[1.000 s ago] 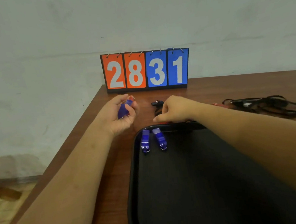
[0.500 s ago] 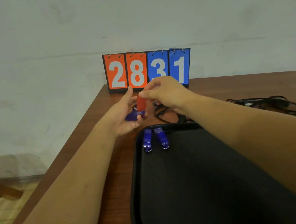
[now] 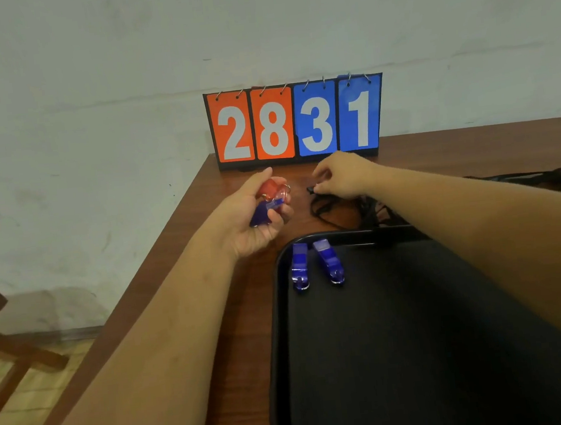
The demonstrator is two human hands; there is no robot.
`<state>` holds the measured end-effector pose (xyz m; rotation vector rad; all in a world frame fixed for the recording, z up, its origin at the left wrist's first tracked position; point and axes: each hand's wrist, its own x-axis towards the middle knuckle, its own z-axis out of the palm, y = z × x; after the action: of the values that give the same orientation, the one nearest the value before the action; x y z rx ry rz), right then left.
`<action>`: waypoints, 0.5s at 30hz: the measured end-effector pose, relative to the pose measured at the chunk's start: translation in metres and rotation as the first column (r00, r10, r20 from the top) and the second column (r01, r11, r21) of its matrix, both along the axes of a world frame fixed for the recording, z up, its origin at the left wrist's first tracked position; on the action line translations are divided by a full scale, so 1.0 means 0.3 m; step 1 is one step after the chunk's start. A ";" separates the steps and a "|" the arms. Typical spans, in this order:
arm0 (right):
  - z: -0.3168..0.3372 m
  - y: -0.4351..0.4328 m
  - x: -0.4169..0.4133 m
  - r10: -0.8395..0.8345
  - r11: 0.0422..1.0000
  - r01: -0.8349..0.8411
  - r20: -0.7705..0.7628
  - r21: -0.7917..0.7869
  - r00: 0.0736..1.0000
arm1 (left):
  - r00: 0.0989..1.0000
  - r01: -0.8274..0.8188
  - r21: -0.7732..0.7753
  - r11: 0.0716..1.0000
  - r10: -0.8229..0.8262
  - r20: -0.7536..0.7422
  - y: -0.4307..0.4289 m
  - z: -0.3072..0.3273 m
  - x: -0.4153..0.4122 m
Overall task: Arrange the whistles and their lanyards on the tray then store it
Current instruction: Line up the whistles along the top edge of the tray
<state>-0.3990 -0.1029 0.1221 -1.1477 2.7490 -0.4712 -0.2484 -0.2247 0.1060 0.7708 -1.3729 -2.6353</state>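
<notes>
The brown bench runs to its left edge just beside the black tray, whose wide floor is bare except for two blue whistles lying side by side at its far left corner. Behind the tray stands a scoreboard, with tangled black lanyards between them. The left hand has its grip curled around a red and a blue whistle, and the right hand pinches a lanyard clip.

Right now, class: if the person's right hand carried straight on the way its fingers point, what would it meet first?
The right hand pinches a black lanyard clip, fingers pointing toward the left hand. It would probably first meet the red whistle held there, though depth is uncertain.
</notes>
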 end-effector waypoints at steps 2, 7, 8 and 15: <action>-0.015 -0.004 -0.011 0.031 0.999 -0.031 0.011 0.026 0.999 | 1.000 -0.004 0.013 1.000 0.004 0.008 -0.003 -0.002 -0.001; -0.002 -0.008 0.015 -0.014 0.959 0.018 0.013 -0.282 1.000 | 1.000 -0.019 0.081 0.997 0.019 -0.001 -0.003 0.001 0.006; 0.020 -0.005 0.031 -0.007 0.913 0.036 0.071 -0.407 0.997 | 1.000 -0.023 0.097 0.995 0.023 -0.001 -0.004 0.002 0.008; 0.129 -0.008 0.185 0.250 0.878 -0.200 0.061 -0.436 0.966 | 0.999 -0.020 0.192 0.981 0.029 -0.045 0.003 0.010 0.029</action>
<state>-0.3436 -0.1053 0.1606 -1.4565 2.4326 -1.1096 -0.2397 -0.2239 0.1089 0.7336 -1.1025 -2.7771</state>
